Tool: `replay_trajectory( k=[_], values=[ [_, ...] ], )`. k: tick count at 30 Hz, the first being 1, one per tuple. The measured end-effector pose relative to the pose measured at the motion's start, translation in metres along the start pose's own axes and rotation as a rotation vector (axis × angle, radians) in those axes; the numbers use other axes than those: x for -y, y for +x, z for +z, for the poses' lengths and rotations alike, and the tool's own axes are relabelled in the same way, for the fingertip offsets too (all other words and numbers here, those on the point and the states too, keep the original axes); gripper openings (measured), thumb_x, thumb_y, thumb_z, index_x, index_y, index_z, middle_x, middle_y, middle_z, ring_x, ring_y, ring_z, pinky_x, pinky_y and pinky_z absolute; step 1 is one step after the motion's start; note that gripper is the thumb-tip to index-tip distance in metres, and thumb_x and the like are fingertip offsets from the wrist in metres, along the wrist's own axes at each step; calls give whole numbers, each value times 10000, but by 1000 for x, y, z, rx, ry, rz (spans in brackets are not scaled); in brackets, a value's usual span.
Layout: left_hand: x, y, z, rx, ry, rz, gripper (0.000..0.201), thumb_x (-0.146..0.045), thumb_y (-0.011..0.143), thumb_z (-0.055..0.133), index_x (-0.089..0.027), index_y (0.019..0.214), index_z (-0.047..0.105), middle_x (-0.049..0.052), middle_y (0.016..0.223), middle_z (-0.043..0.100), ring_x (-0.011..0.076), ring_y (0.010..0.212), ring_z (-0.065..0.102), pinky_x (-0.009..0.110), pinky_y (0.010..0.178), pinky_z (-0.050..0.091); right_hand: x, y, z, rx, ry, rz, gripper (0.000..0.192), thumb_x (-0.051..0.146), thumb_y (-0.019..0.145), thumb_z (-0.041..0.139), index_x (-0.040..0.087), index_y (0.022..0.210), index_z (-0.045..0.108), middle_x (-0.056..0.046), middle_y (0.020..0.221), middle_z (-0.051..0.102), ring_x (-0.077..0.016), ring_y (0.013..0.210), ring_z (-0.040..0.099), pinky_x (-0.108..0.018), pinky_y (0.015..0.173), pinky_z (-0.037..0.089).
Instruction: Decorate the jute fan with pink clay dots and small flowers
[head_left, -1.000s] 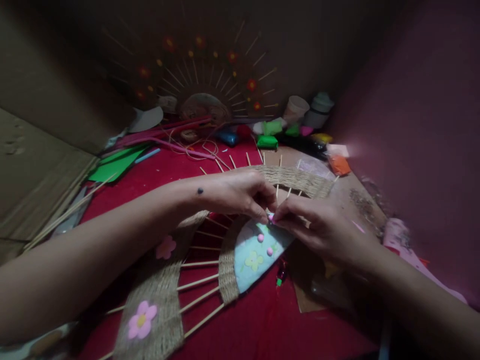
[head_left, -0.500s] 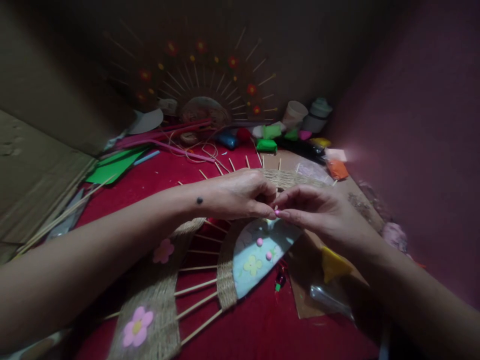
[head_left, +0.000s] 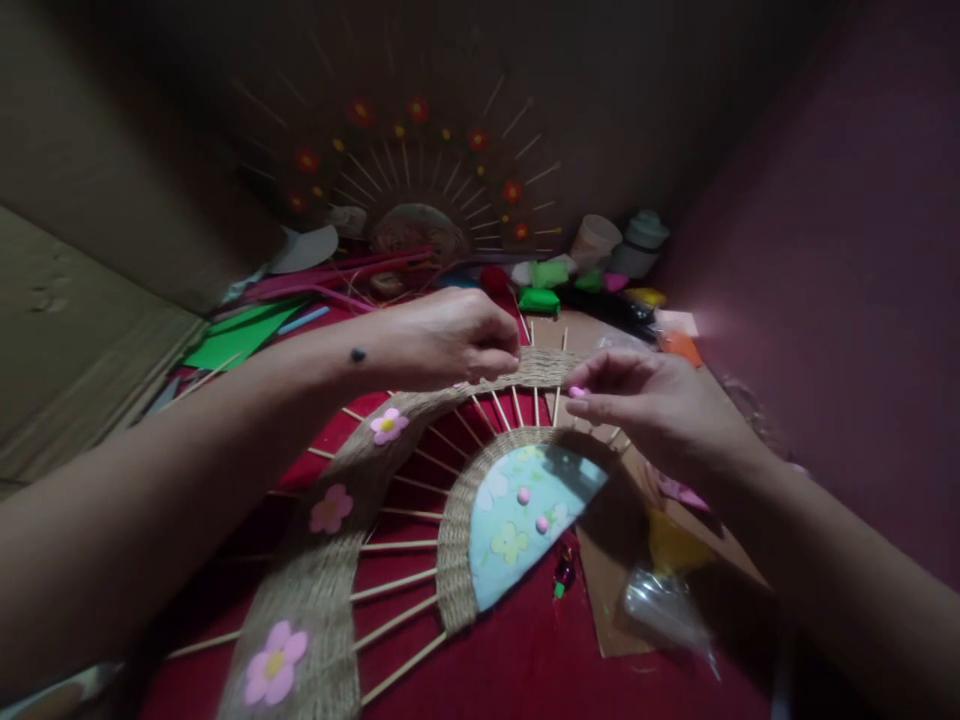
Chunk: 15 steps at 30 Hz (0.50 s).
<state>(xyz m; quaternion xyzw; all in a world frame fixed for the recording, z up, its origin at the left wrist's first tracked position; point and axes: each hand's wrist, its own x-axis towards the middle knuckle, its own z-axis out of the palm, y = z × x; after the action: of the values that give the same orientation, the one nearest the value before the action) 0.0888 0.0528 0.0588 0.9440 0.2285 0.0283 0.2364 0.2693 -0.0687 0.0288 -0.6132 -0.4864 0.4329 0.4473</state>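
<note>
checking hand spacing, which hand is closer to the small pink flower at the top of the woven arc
Left. The left hand hovers just above and right of the pink flower; the right hand is farther right, across the sticks.

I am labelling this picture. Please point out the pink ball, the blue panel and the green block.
pink ball [head_left: 576,392], head view, its middle, at the right hand's fingertips.
blue panel [head_left: 517,530], head view, its bare middle.
green block [head_left: 540,300], head view, its top.

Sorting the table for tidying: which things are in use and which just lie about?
In use: left hand, right hand, pink bead, jute-and-stick fan piece.
Lying about: green foam sheet, green clay block, paper cup, plastic bag.
</note>
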Motion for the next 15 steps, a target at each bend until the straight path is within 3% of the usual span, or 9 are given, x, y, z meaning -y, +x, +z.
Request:
replay_trajectory(
  k=[8, 11, 15],
  values=[
    [3, 4, -2, -158, 89, -165, 214, -295, 794, 526, -177, 734, 693, -3, 621, 613, 120, 590, 518, 259, 592, 335, -6, 48, 7, 81, -366, -141, 138, 239, 658, 720, 156, 670, 611, 32, 584, 552, -95, 548, 499, -226, 507, 393],
    [4, 5, -1, -184, 115, -162, 197, -281, 788, 543, -172, 728, 696, -5, 614, 612, 115, 576, 513, 260, 583, 330, -15, 64, 11, 94, -566, -245, 53, 182, 690, 682, 160, 693, 635, 18, 631, 594, -110, 601, 524, -242, 575, 416],
    [9, 6, 2, -211, 112, -122, 196, -273, 788, 540, -169, 742, 700, 0, 594, 596, 111, 548, 495, 263, 562, 312, -19, 78, 18, 111, -692, -274, 23, 175, 715, 674, 174, 720, 651, 5, 673, 641, -135, 646, 566, -246, 602, 431]
  ],
)
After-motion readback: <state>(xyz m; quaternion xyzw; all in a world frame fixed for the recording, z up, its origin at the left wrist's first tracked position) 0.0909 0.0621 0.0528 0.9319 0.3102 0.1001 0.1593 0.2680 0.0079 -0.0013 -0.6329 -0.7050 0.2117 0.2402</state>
